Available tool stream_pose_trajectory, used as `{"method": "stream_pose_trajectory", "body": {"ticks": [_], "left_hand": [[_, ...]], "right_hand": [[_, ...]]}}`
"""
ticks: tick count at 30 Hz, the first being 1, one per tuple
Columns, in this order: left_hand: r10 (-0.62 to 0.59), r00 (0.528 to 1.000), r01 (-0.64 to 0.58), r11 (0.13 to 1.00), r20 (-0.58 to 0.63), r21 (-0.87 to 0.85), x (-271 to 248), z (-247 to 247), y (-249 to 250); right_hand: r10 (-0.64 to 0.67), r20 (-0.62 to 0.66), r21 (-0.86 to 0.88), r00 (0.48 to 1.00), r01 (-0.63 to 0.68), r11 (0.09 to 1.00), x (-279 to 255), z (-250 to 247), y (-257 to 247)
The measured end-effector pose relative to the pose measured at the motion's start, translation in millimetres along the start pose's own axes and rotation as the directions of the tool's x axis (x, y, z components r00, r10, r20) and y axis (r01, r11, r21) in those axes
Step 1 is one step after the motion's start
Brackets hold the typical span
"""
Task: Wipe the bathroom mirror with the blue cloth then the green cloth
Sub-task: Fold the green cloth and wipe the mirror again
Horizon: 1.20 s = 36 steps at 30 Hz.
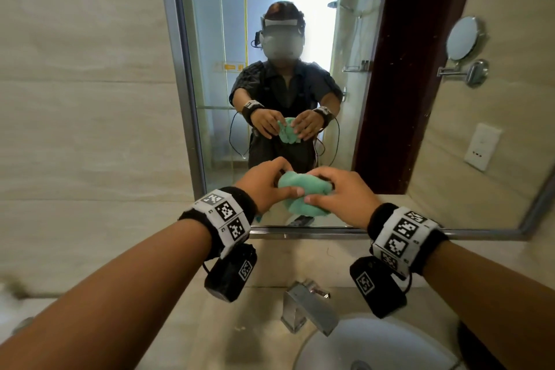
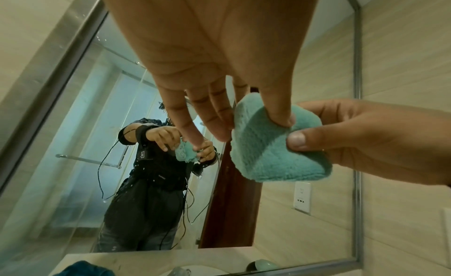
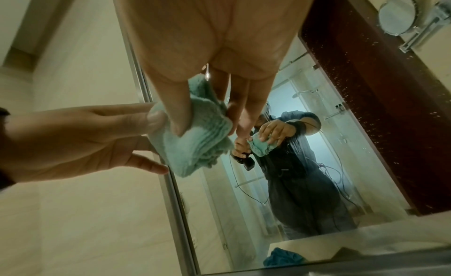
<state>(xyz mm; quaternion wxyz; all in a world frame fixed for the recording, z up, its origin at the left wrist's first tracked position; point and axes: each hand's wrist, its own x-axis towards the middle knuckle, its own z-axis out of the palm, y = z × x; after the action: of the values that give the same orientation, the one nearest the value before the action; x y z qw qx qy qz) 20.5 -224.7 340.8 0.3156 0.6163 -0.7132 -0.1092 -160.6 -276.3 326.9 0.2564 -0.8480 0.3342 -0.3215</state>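
Green cloth (image 1: 300,193), bunched into a thick wad, held in the air between both hands just in front of the lower part of the bathroom mirror (image 1: 270,39), not yet flat against the glass; left hand (image 1: 264,186) pinching the wad between thumb and forefinger, remaining fingers extended; right hand (image 1: 336,195) gripping the other side, thumb pressed into the pile. Blue cloth (image 3: 283,258) visible only as a reflection, lying crumpled on the counter near the basin. Droplets and specks scattered over the glass, dense over the reflected dark door panel in the right wrist view. Likely risks: wad slipping from a light two-finger pinch and falling into the basin (image 1: 375,345) or onto the faucet (image 1: 309,306) directly below; bunched shape giving a small contact patch, hence streaks or missed droplets; trailing wrist cables catching on the faucet during wide strokes.
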Motion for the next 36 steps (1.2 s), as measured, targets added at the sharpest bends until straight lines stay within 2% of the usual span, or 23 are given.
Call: {"method": "stream_pose_trajectory", "body": {"ticks": [4,8,11,13,16,18,20,23,27,29,33,36], "left_hand": [[-0.03,0.999,0.028,0.998,-0.045,-0.056,-4.2,-9.5,-3.4],[-0.015,1.0,0.012,0.993,-0.023,-0.12,-9.0,-16.3,-3.3],[-0.011,0.999,0.008,0.998,0.032,0.07,-7.7,-19.7,-6.4],[-0.042,0.999,0.039,0.985,0.012,0.169,-8.6,-21.2,-9.8],[-0.06,0.994,0.075,0.983,-0.091,0.166,-9.7,-22.2,-14.7],[-0.1,0.987,0.119,0.981,-0.124,0.157,-9.3,-24.1,-16.2],[-0.147,0.98,0.168,0.973,-0.131,0.159,-8.7,-25.2,-17.0],[-0.165,0.972,0.188,0.973,-0.164,0.136,-9.1,-25.5,-15.8],[-0.088,0.98,0.093,0.996,-0.176,0.017,-12.6,-25.3,-7.6],[-0.066,0.98,0.068,0.998,-0.19,0.006,-13.6,-24.9,-5.4],[-0.064,0.966,0.065,0.998,-0.252,-0.005,-12.9,-30.0,-6.8],[-0.063,0.98,0.064,0.998,-0.187,-0.002,-12.8,-33.0,-7.0]], "right_hand": [[-0.067,-0.068,-0.106,0.995,0.06,0.993,7.6,-0.2,-10.1],[-0.058,-0.14,-0.135,0.988,0.039,0.99,16.2,-1.2,-14.9],[-0.041,-0.142,-0.142,0.989,0.021,0.99,20.8,-2.1,-14.5],[-0.033,-0.169,-0.144,0.985,0.008,0.99,22.5,-4.1,-14.5],[-0.031,-0.104,-0.117,0.994,0.018,0.993,21.9,-4.4,-17.3],[-0.035,-0.028,-0.087,0.999,0.032,0.996,20.3,-2.5,-19.7],[-0.032,-0.026,-0.1,0.999,0.029,0.995,19.5,0.0,-21.8],[-0.041,-0.111,-0.186,0.993,0.02,0.982,22.0,7.4,-25.2],[-0.049,-0.272,-0.222,0.961,-0.013,0.975,34.6,13.4,-30.3],[-0.04,-0.307,-0.216,0.951,-0.029,0.976,41.4,13.0,-32.2],[-0.068,-0.219,-0.201,0.973,0.023,0.979,43.5,19.4,-37.6],[-0.028,-0.134,-0.108,0.991,0.013,0.994,41.6,27.1,-38.2]]}}
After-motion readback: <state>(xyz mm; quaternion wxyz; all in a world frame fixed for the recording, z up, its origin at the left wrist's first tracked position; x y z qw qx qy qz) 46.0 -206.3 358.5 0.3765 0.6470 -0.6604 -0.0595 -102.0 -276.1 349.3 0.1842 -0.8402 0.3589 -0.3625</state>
